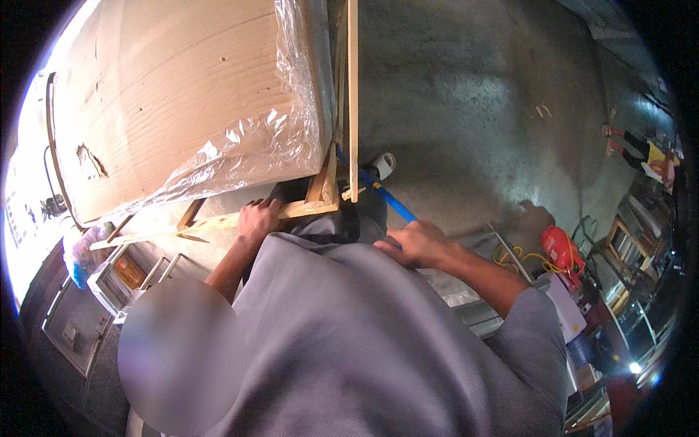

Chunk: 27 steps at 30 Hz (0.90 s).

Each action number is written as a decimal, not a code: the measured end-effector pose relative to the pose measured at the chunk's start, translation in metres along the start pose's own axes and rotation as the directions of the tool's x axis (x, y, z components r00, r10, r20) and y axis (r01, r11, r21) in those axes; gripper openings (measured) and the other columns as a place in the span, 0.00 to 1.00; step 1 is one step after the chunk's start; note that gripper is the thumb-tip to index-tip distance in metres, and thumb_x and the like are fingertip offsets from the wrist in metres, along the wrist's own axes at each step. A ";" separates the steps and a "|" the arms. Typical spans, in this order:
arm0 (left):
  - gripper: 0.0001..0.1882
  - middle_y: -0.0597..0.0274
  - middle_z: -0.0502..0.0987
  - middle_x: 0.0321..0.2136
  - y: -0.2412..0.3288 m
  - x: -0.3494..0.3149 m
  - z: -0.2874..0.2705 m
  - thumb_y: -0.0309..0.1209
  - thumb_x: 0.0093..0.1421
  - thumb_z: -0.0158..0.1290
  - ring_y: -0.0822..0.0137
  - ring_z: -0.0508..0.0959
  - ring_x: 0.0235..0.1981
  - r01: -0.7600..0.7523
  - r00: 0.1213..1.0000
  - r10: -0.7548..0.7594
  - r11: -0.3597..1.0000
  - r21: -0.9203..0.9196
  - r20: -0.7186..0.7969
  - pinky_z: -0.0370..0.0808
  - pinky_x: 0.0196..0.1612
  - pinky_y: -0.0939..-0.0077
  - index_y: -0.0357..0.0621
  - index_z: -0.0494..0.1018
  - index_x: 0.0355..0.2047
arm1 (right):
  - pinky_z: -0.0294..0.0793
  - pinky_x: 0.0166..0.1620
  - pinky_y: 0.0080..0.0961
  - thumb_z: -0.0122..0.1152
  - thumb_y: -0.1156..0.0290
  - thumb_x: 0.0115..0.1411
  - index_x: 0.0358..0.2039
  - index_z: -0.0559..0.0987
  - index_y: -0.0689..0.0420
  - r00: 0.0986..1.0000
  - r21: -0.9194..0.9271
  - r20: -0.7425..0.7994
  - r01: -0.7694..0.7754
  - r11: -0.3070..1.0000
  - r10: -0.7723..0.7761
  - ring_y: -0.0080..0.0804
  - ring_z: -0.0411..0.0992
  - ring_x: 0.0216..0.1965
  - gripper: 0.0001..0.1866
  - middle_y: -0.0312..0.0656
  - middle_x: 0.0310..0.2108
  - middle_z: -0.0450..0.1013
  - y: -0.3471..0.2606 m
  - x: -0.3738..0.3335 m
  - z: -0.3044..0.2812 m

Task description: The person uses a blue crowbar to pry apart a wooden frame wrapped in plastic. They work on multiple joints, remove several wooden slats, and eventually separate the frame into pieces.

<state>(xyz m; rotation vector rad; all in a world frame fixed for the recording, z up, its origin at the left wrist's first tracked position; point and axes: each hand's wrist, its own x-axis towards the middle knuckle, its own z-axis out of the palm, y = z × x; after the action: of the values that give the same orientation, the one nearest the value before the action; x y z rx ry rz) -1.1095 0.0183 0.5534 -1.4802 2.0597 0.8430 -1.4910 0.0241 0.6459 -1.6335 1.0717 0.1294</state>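
Observation:
A large cardboard box (196, 80) wrapped in clear plastic film stands in front of me, with a frame of thin wooden slats along its near and right sides. My left hand (260, 218) is closed over the near wooden slat (298, 209), close to the frame's corner. In my right hand (422, 244) is a long blue bar (395, 204) with a yellow band, gripped near its lower end. The bar slants up and left, its far end reaching the corner between the slats. An upright slat (353, 95) partly covers that end, so whether it touches the wood is hidden.
At the right, a red rounded machine (561, 250) with a yellow hose (535, 258) rests on the floor. Farther off is a person (655, 160) in yellow. White metal frames (120, 280) stand at lower left. A grey concrete floor (466, 95) stretches right of the box.

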 end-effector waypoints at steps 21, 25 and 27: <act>0.18 0.54 0.81 0.41 -0.004 0.005 -0.029 0.44 0.56 0.57 0.51 0.81 0.44 0.041 0.998 -0.041 0.999 -0.004 0.043 0.78 0.46 0.56 0.51 0.76 0.44 | 0.74 0.34 0.48 0.55 0.63 0.62 0.32 0.75 0.57 0.984 0.008 0.034 -0.173 0.985 0.173 0.54 0.77 0.30 0.10 0.52 0.23 0.75 -0.048 0.012 0.035; 0.22 0.55 0.80 0.43 0.003 0.007 -0.042 0.48 0.54 0.59 0.51 0.80 0.45 0.085 0.989 -0.087 0.996 0.026 0.120 0.77 0.46 0.56 0.51 0.76 0.45 | 0.75 0.33 0.47 0.52 0.56 0.66 0.30 0.75 0.57 0.988 0.112 -0.085 -0.120 0.987 0.129 0.55 0.77 0.28 0.17 0.52 0.23 0.75 -0.058 0.015 0.040; 0.22 0.55 0.80 0.43 0.005 0.006 -0.047 0.49 0.54 0.60 0.51 0.81 0.44 0.096 0.986 -0.101 0.995 0.038 0.133 0.77 0.46 0.56 0.52 0.77 0.45 | 0.75 0.33 0.47 0.49 0.52 0.68 0.28 0.75 0.57 0.978 0.114 -0.105 -0.168 0.979 0.180 0.55 0.77 0.27 0.21 0.52 0.22 0.75 -0.066 0.019 0.045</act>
<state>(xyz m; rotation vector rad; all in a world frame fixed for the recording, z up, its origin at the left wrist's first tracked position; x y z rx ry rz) -1.1167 -0.0180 0.5827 -1.4539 1.8777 0.8437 -1.4153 0.0483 0.6656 -1.4667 1.2892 0.0935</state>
